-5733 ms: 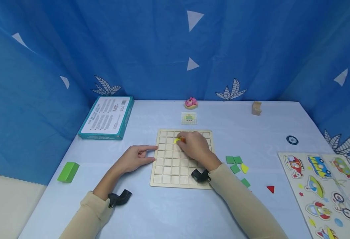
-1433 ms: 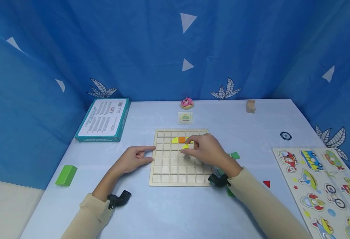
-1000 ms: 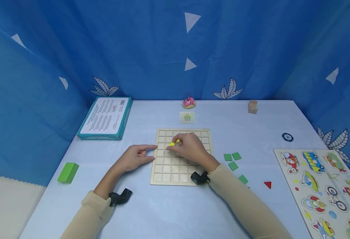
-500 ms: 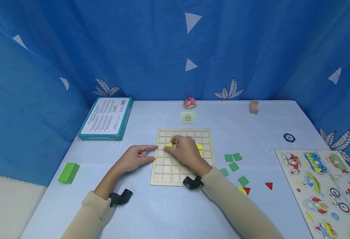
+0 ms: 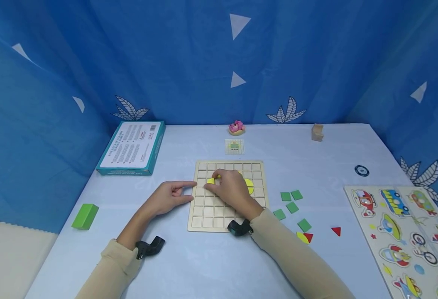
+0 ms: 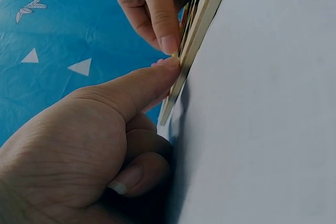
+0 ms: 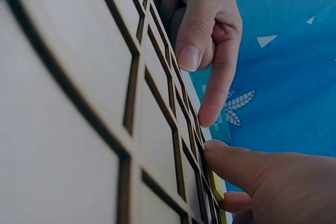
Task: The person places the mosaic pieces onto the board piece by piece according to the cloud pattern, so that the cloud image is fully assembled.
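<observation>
The left hand (image 5: 170, 198) is staying as it was one second earlier, half open, its thumb and forefinger touching the left edge of the board (image 5: 208, 211). The right hand (image 5: 231, 187) is now reaching slightly farther left, thumb and forefinger pinching a yellow piece (image 5: 210, 181) at the board's upper left; two other yellow pieces (image 5: 249, 183) are now showing beside its wrist. Around, left to right, a green block (image 5: 85, 216), box (image 5: 130, 148), card (image 5: 234, 146), green squares (image 5: 292, 207) and puzzle (image 5: 365, 224) are lying; the right hand is hiding the board's upper middle.
</observation>
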Demonstrator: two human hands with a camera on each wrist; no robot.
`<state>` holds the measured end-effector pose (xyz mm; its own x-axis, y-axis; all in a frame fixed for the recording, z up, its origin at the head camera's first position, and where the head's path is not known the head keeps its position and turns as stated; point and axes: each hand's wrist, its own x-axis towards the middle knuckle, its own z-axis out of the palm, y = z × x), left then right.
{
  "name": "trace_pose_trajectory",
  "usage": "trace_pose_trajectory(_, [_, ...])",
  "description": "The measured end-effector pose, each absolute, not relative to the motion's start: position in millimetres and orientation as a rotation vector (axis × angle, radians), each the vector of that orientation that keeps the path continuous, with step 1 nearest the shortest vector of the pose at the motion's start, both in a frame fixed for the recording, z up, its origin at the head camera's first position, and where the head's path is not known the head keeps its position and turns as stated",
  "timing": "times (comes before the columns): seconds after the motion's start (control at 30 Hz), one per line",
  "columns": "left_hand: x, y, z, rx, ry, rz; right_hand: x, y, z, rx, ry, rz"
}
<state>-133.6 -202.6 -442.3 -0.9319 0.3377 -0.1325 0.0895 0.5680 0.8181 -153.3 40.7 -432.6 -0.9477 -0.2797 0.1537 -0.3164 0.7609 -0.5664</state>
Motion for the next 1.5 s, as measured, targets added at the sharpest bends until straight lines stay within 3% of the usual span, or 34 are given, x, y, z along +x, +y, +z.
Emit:
trace_pose_trajectory(0.7, [-135,-202,-441,0.353,2.532,1.301,-152,46,-426,0.695,-2.843,0.672])
trace_pose_trajectory(0.97, [-137,-201,-442,0.366,2.544,1.305,-152,60,-405,0.644,-2.881,0.866])
trace_pose_trajectory(1.27, [-137,-208,-434,0.346,2.571,1.285,-135,114,-360,0.663,-2.844,1.062])
trace_pose_trajectory(1.5, [-135,-206,-440,0.359,2.526,1.287,-103,181,-361,0.617,-2.874,1.011])
